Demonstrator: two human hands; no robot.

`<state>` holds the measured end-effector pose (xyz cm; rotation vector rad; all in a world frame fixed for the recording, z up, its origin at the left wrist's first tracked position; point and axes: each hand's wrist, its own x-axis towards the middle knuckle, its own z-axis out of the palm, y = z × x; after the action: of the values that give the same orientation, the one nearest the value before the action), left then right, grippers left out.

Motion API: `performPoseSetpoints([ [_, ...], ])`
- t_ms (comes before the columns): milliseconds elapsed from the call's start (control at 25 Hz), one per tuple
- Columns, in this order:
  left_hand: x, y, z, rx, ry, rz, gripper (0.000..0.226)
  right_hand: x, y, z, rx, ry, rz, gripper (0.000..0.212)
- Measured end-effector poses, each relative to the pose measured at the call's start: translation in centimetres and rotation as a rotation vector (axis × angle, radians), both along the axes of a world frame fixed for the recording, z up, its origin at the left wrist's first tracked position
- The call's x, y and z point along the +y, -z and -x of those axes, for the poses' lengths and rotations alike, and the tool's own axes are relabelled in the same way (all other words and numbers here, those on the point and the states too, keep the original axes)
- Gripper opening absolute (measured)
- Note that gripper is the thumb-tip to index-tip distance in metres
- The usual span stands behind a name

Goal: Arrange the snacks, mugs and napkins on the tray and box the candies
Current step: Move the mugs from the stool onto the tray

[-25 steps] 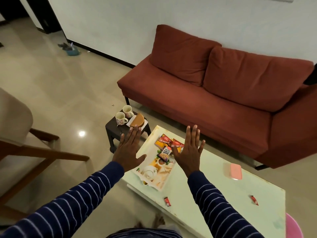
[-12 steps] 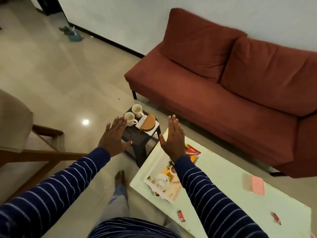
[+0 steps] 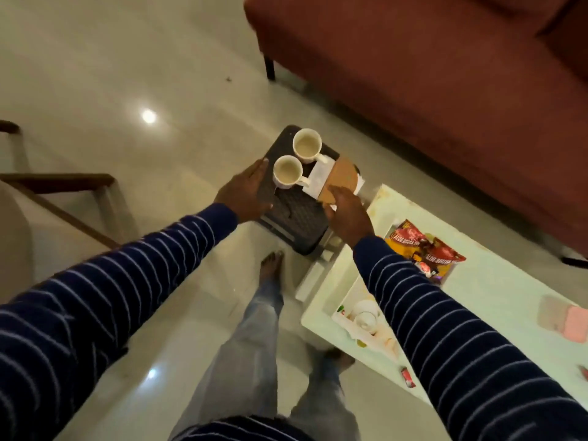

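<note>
With the left hand [image 3: 245,195] spread flat beside the near mug [image 3: 288,171] and the right hand [image 3: 346,211] touching the brown holder [image 3: 342,179] with fingers hidden, grip each squarely before lifting.

Right sleeve [image 3: 445,313] hides most of the tray [image 3: 345,323] (blurred)

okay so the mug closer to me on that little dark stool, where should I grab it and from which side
Take the nearer mug by its handle, which sticks out to the right toward the napkins. That probably suits the right hand, already beside them. It stands upright with an open top, so a grip around the body from the left hand side should also work.
</note>
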<state>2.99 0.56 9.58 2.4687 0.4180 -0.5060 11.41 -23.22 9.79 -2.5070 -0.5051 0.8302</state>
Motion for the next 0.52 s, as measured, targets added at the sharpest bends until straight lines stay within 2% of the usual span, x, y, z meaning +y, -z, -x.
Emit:
performPoseSetpoints([
  [120,2.2,5.5,-3.5,0.038,-0.063,0.127,0.100,3.3,4.0,-1.9,0.088,-0.011,0.020,0.046],
  [360,2.3,13.3,-6.2,0.036,-0.092,0.222,0.111,6.5,11.3,-3.4,0.135,0.015,0.051,0.049],
  [520,1.8,15.3,-7.2,-0.047,-0.131,0.255,0.103,7.4,13.9,-4.3,0.020,0.031,0.011,0.029],
])
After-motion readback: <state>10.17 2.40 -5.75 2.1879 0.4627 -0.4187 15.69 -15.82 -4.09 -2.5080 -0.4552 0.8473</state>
